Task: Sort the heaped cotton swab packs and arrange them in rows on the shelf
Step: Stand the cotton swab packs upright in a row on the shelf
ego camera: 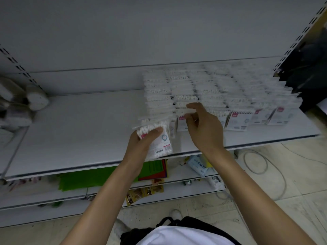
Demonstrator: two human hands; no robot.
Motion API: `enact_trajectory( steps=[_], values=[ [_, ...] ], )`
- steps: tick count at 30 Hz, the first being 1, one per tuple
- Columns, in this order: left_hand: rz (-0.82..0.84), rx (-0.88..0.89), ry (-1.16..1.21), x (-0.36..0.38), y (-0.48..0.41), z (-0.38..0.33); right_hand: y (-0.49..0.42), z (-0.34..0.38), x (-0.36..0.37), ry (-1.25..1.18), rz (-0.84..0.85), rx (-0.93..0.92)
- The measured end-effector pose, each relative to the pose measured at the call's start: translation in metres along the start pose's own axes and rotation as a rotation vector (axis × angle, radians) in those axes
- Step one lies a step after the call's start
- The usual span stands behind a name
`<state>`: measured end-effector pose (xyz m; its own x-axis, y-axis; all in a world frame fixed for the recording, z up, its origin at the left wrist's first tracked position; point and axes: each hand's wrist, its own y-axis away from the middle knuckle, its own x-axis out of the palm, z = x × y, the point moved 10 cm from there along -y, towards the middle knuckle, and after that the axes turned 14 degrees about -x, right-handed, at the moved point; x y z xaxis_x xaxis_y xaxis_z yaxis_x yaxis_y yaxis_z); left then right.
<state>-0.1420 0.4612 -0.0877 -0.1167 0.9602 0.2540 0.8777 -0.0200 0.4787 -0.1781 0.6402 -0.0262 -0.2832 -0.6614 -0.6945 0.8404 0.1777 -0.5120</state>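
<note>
Over the shelf (79, 129), left hand (141, 143) grips a swab pack (162, 142); right hand (203, 128) pinches a rowed pack (180, 122)

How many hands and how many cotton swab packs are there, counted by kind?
Hands: 2, the left hand and the right hand.
Packs in hand: 1, the held pack.
Shelved packs: too blurred to count.
Total counted: 3.

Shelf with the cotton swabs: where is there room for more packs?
The widest bare patch of the shelf runs from the leftmost row of cotton swab packs to the blurred containers at the far left. A narrow bare strip lies in front of the rows, along the front edge. The right side is crowded, back to front.
</note>
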Motion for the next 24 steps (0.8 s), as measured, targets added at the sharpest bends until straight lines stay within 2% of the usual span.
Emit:
enact_trajectory(
  steps=[6, 11, 13, 15, 17, 21, 24],
  values=[
    [0.009, 0.02, 0.005, -0.006, 0.004, -0.001, 0.015, 0.004, -0.006, -0.064, -0.071, 0.0],
    [-0.049, 0.053, -0.011, -0.017, 0.013, -0.008, 0.019, 0.002, -0.002, -0.119, -0.052, 0.043],
    [-0.085, 0.093, -0.002, -0.022, 0.02, -0.015, 0.02, 0.005, 0.001, -0.301, -0.035, 0.101],
    [-0.08, 0.145, -0.017, -0.019, 0.03, -0.023, 0.023, 0.014, 0.011, -0.611, 0.018, 0.2],
    [-0.022, 0.22, -0.144, -0.005, 0.039, -0.031, 0.026, 0.025, 0.018, -0.78, 0.091, 0.247],
    [0.16, 0.253, -0.264, 0.03, 0.045, -0.026, 0.031, 0.026, 0.011, -0.872, 0.127, 0.241],
    [0.123, 0.219, -0.205, 0.031, 0.041, -0.017, 0.036, 0.006, -0.007, -0.833, 0.024, 0.254]
  ],
)
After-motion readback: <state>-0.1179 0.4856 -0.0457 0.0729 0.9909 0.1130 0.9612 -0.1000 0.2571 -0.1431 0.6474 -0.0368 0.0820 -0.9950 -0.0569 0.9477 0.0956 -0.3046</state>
